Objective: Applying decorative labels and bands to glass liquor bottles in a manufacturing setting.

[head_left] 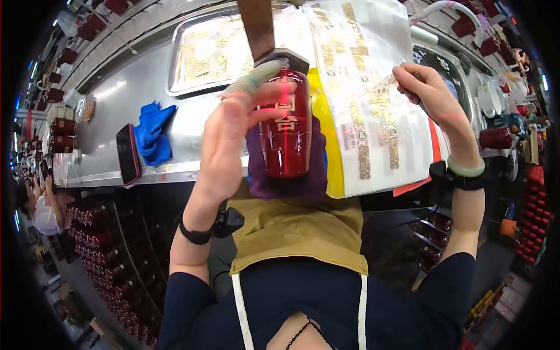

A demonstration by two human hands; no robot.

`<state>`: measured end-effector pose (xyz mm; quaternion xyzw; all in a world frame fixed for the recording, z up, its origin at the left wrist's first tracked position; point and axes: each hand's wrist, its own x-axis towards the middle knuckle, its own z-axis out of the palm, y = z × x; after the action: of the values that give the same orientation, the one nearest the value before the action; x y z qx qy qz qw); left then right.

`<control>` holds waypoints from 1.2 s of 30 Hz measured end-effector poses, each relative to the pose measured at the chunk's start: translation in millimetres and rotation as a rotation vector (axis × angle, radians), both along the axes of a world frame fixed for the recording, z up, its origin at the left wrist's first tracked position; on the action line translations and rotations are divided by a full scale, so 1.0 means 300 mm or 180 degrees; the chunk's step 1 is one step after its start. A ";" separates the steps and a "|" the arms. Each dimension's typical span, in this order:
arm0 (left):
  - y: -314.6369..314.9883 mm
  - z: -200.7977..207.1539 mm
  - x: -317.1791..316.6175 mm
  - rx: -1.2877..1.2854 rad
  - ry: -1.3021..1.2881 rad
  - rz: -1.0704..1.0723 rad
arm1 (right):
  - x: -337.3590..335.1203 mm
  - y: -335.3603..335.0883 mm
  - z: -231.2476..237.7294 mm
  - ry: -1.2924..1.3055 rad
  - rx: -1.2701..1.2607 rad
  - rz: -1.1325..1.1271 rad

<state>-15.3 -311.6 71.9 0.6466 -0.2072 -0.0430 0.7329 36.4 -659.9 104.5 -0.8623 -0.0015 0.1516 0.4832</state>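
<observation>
Glossy red, the bottle [286, 153] rests on purple cloth [318, 175] at the edge of the counter [105, 154]; the left hand [228, 125] spreads over it, the right hand [433, 92] pinches gold-patterned film [382, 95] above white sheets [412, 166].

Crumpled blue cloth [153, 135] beside dark phone [128, 155].

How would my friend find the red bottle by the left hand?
Start at the shiny metal table and find its front edge, above the tan apron. There, the red bottle rests on a purple cloth, with the left hand over its upper part. Unlike the many bottles on the left rack, it sits alone.
</observation>
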 end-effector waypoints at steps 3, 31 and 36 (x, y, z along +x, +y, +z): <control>-0.064 0.016 0.003 -0.0175 -0.0001 -0.0187 | -0.082 0.149 0.084 -0.0139 0.0190 0.0336; 0.152 -0.198 -0.069 0.0086 0.1084 -0.0037 | -0.287 0.394 -0.176 -0.0663 -0.0118 0.0243; 0.128 -0.246 -0.074 -0.0457 0.1308 -0.0060 | -0.287 0.402 -0.229 -0.0625 0.0001 0.0160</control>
<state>-37.6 -273.2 -1.9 0.5684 -0.0620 -0.1658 0.8035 -49.6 -539.3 35.7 -0.8726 -0.0706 0.0784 0.4769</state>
